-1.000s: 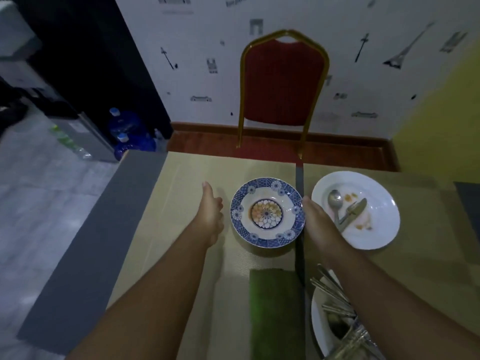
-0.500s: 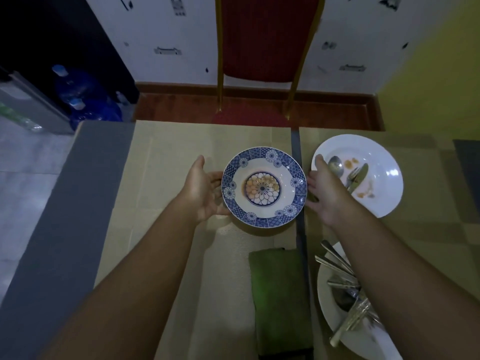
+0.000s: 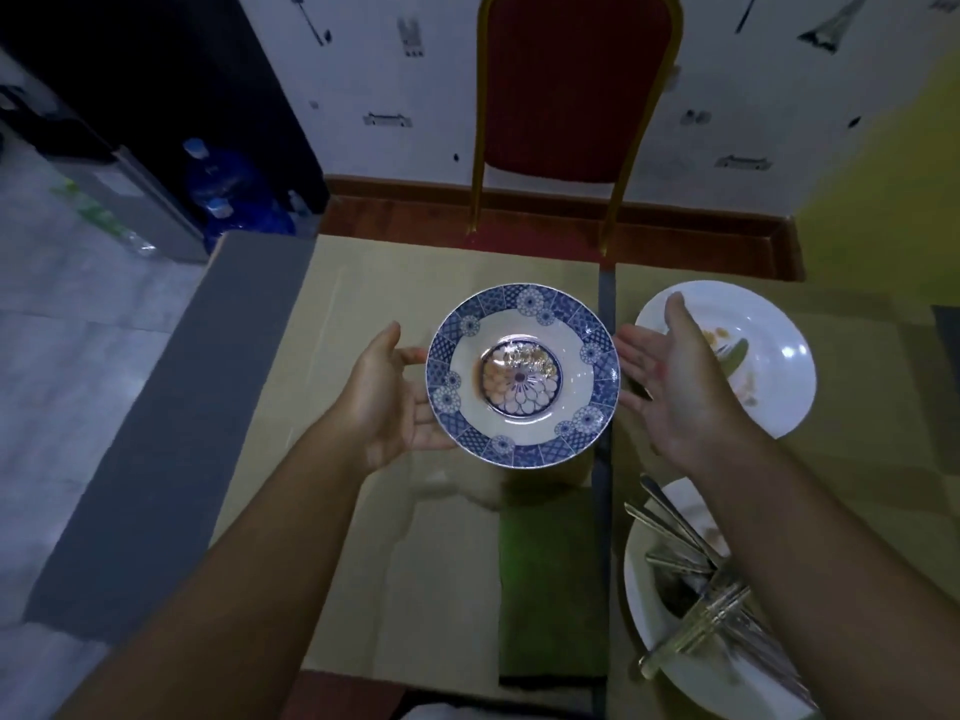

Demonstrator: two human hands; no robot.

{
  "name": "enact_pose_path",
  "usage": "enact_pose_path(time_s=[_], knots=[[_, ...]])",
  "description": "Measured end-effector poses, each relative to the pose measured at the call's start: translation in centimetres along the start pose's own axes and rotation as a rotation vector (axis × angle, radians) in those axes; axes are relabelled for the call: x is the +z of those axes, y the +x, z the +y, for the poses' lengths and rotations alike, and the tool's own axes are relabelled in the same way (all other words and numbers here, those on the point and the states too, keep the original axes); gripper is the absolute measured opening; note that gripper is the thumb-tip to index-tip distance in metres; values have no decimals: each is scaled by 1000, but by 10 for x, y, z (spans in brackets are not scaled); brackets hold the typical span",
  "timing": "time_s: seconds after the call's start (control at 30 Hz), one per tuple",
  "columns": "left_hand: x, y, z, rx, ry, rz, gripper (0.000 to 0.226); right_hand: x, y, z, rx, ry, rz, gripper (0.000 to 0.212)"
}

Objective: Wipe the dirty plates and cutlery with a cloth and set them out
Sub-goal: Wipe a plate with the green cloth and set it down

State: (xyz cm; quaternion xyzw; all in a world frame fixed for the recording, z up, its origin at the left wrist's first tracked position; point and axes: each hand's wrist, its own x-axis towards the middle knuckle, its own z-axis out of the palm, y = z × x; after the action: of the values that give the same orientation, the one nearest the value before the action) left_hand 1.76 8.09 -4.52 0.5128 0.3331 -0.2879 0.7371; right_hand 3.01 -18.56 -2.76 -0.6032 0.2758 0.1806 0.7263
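Beige counter [image 3: 363,511]: left hand [image 3: 384,402], unclenched, is supporting blue patterned plate [image 3: 522,376] from below; right hand [image 3: 670,387] is hovering released alongside.

left hand [image 3: 389,402], right hand [image 3: 670,387]: seemingly bare

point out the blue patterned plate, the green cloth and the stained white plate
blue patterned plate [image 3: 521,379]: head view, its flower-painted centre well.
green cloth [image 3: 550,589]: head view, middle of the folded cloth.
stained white plate [image 3: 774,397]: head view, bare inner surface right of the cutlery.
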Motion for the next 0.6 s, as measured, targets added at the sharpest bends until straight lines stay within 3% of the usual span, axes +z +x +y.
enact_pose_path(time_s=[0.2, 0.43, 0.6], knots=[[-21, -52, -73, -7, -104, -23, 57, -4, -41, 29, -17, -97, -157, 73], [-34, -85, -145, 90, -33, 186, 25, -7, -72, 59, 21, -116, -304, 74], [-57, -88, -157, 121, -92, 173, 25, 4, -82, 80, -52, -199, -316, 50]])
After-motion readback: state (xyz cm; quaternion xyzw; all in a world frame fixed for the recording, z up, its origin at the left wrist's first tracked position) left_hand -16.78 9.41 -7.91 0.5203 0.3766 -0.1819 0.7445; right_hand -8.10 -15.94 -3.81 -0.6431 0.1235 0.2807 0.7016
